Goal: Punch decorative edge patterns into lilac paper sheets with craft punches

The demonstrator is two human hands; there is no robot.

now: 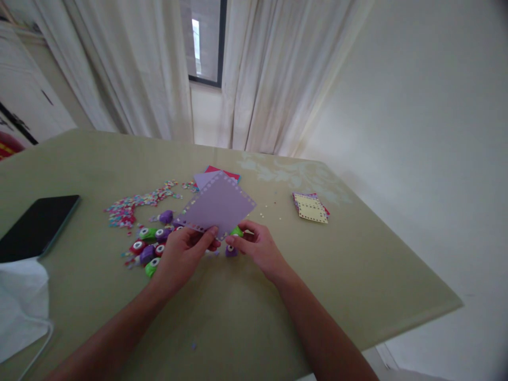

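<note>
A square of purple paper point(219, 205), held up by one corner region, has small punched holes along its edges. My left hand point(184, 251) pinches its lower part between thumb and fingers. At the lower right edge of the paper, my right hand point(257, 246) is closed, with a small green craft punch point(237, 232) between thumb and forefinger. Just below those fingers is a purple craft punch point(231, 251). Several red, green and purple craft punches point(147, 255) lie in a group beside my left hand, which partly hides them.
Colourful paper confetti point(133, 206) is spread behind the punches. Red and purple paper sheets point(224, 172) lie behind the held paper. A stack of punched cards, yellow on top point(311, 208), lies to the right. A black tablet point(37, 227) and a white face mask point(24, 307) lie at left.
</note>
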